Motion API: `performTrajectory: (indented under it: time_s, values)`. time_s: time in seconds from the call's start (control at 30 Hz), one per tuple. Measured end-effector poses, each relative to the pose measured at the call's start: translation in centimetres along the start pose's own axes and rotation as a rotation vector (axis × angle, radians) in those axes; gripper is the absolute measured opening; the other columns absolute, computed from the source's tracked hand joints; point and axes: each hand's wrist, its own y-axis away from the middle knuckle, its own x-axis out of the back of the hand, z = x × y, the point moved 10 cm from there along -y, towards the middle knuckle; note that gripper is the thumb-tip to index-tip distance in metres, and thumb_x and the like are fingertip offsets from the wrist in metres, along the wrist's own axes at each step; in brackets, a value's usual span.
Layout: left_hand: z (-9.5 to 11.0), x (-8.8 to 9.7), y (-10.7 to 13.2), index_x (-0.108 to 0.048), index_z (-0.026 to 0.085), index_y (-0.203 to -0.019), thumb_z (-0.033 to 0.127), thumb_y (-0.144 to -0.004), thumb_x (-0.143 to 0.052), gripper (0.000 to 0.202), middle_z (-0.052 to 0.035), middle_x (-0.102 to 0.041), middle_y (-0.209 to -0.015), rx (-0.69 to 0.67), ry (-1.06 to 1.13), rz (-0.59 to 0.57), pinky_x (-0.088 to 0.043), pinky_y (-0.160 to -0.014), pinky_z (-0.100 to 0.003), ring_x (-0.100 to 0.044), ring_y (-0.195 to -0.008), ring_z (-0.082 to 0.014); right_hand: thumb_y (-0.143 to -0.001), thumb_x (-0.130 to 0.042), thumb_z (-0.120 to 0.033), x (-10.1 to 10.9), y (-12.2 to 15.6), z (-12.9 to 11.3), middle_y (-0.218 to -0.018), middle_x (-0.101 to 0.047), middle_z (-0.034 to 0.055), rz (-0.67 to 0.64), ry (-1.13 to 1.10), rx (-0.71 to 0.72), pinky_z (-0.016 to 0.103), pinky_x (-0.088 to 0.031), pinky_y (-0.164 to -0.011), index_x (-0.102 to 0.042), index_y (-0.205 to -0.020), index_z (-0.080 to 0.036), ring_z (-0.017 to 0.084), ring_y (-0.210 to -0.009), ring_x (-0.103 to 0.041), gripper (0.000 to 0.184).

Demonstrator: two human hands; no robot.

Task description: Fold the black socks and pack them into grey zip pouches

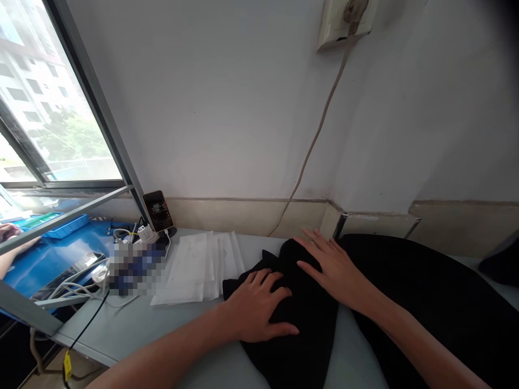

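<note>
A piece of black cloth lies spread over the grey table, its upper edge bunched and folded. My left hand rests on its left part, fingers spread and palm down. Farther back and to the right, my right hand lies on the same cloth with its fingers stretched out. Under my right forearm a larger expanse of black fabric covers the right side of the table. Whether the two black areas are one garment I cannot tell. Neither hand grips anything visible.
Several clear plastic bags lie left of the cloth. Behind them a phone leans upright with a white cable. Chargers and cords clutter the left edge near a metal frame. Another person's hand shows at a blue table beyond.
</note>
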Motion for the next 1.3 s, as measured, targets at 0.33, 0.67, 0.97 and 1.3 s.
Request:
performTrajectory:
  time_s: [0.33,0.67,0.97,1.3]
  values:
    - [-1.8,2.0,-0.5,-0.055,0.025,-0.132,0.037,-0.107,-0.046,0.029,-0.0064,-0.069,-0.123,0.159,0.171,0.056,-0.052,-0.094,-0.037,-0.065,-0.112,-0.0239,-0.100,-0.042,-0.057,-2.4,1.1,-1.3,-0.105,-0.077,0.0103,-0.332,-0.044,-0.052,0.045,-0.054,-0.083,-0.072,-0.100,-0.026,0.033,-0.100,-0.071,0.044]
    - [-5.6,2.3,-0.2,-0.067,0.027,-0.114,0.045,-0.098,-0.062,0.025,-0.0031,-0.072,-0.096,0.391,0.256,0.108,-0.044,-0.100,-0.052,-0.063,-0.099,-0.0273,-0.100,-0.045,-0.044,-5.9,1.9,1.2,-0.166,-0.037,0.0118,-0.340,0.014,0.027,0.060,-0.030,-0.121,-0.041,-0.157,-0.024,0.036,-0.155,-0.029,0.060]
    - [-9.4,2.8,-0.1,-0.061,0.023,-0.116,0.028,-0.096,-0.061,0.021,-0.0057,-0.066,-0.115,0.490,0.804,0.272,-0.056,-0.084,-0.034,-0.066,-0.098,-0.0193,-0.096,-0.044,-0.028,-3.3,1.7,-0.5,-0.117,-0.065,0.0129,-0.188,0.115,0.072,0.047,-0.051,-0.077,-0.057,-0.117,-0.025,0.032,-0.095,-0.063,0.025]
    - [-9.0,4.0,0.0,-0.052,0.030,-0.134,0.020,-0.103,-0.045,0.033,-0.0054,-0.060,-0.133,0.362,0.134,0.268,-0.044,-0.106,-0.047,-0.053,-0.126,-0.0265,-0.098,-0.048,-0.055,-4.3,2.6,-2.5,-0.145,-0.055,0.0206,-0.343,0.056,0.025,0.056,-0.047,-0.100,-0.054,-0.138,-0.018,0.042,-0.132,-0.053,0.055]
